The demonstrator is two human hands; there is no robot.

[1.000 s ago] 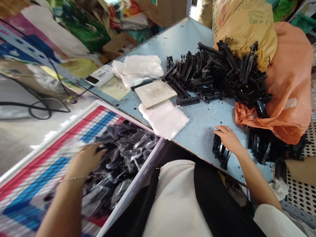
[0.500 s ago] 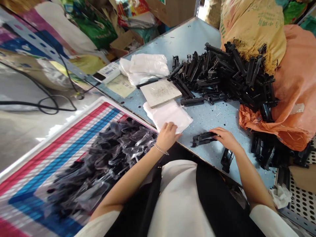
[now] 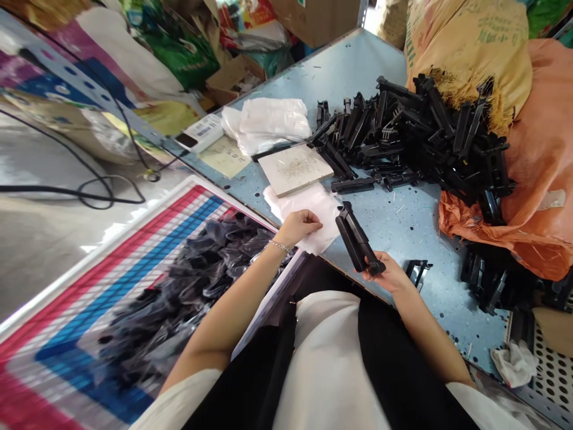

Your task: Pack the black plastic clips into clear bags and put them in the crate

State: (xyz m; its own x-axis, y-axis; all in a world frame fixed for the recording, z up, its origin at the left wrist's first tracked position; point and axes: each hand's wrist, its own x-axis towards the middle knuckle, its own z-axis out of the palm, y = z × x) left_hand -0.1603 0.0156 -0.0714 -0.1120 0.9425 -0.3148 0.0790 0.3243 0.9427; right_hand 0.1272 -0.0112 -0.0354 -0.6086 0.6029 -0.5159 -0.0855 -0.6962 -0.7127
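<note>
My right hand [image 3: 385,272] grips the lower end of a long black plastic part [image 3: 356,239], which tilts up and to the left over the table's front edge. My left hand [image 3: 302,228] is pinched at the stack of thin white plastic bags [image 3: 329,209]; its fingertips are over the top bag, and I cannot make out whether they hold its edge. A pale square block [image 3: 295,169] rests on the back of that stack. Another black part [image 3: 418,273] lies on the table beyond my right wrist.
A heap of black parts [image 3: 403,131] spills from orange [image 3: 544,179] and yellow sacks [image 3: 470,36]. More white bags [image 3: 273,122] lie behind the block. At left, a striped crate [image 3: 58,322] holds bagged black parts [image 3: 179,286]. Cables hang at the far left.
My right hand has moved left and toward me, lifting the black part off the table and tilting it upright. My left hand has shifted slightly up and left, its fingers now pinched together.
</note>
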